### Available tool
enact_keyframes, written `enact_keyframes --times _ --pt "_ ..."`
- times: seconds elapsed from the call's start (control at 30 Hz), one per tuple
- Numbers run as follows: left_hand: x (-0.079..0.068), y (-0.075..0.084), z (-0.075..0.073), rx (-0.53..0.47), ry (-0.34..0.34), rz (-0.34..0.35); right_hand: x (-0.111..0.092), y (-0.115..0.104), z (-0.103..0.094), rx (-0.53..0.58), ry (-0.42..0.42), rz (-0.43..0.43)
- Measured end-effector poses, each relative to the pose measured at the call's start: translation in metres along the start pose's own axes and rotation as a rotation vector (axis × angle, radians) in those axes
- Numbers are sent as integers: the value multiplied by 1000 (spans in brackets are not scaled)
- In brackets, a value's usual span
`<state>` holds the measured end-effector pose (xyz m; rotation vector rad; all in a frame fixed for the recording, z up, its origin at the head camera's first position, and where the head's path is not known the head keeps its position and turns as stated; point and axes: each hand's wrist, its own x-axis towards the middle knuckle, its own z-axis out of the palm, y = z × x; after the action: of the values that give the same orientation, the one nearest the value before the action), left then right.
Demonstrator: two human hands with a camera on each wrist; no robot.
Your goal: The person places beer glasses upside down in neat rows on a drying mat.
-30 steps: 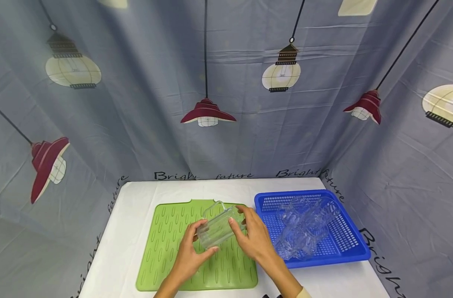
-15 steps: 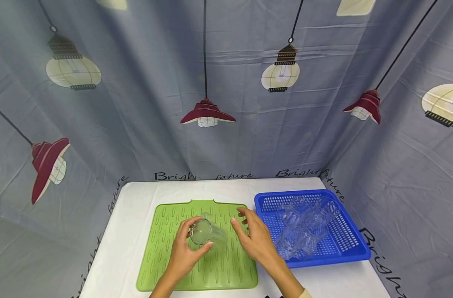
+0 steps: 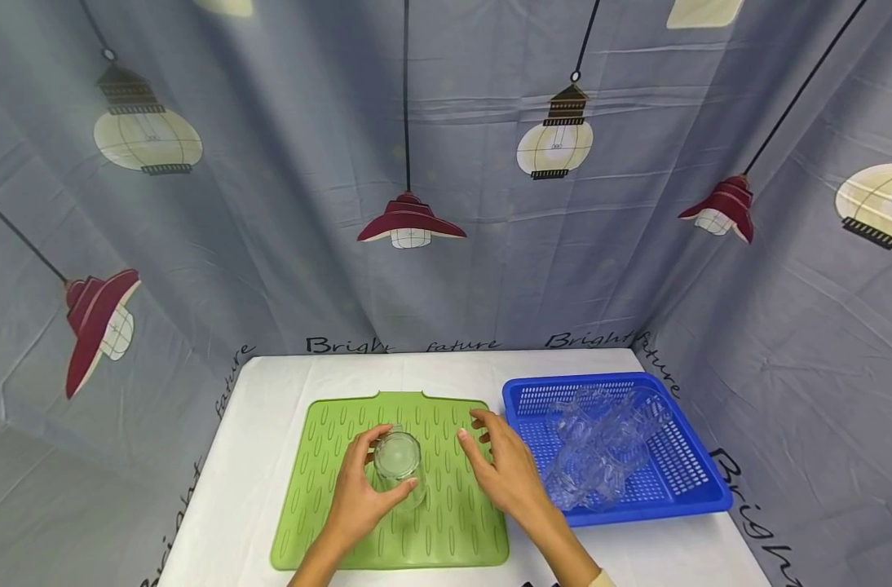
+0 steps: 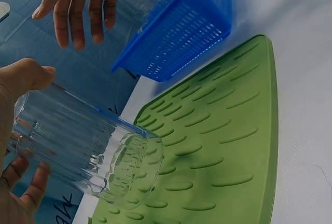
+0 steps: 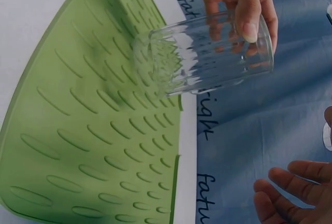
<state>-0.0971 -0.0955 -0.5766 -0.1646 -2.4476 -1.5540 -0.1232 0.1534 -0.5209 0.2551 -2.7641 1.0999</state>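
Note:
My left hand grips a clear glass mug around one end, thumb on the near side and fingers on the far side. The mug stands roughly on end over the green ridged mat, its handle mostly hidden. In the left wrist view the mug has ribbed sides, and its lower end is close to the mat; I cannot tell whether they touch. To the right, apart from the mug, my right hand hovers with relaxed fingers and holds nothing.
A blue perforated basket with several clear glass mugs stands right of the mat. White cloth covers the table. A grey-blue curtain printed with lamps hangs behind and at both sides.
Both hands held the mug tilted at first; then my right hand let go. My left hand has turned the mug from lying sideways to roughly on end. The basket has not moved.

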Motion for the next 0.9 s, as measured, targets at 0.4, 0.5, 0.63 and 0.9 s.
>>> enact_keyframes --times 0.4,0.5,0.63,0.9 --pt "1 -4 -3 6 -8 -16 -3 4 -3 13 17 -3" --pt "1 -5 -5 10 -7 -25 -3 7 -5 -22 37 -21" --pt "5 -8 -10 16 -4 -20 -3 14 -13 -93 59 -40" --pt "12 -12 -20 51 3 9 -12 35 -32 -136 59 -9"
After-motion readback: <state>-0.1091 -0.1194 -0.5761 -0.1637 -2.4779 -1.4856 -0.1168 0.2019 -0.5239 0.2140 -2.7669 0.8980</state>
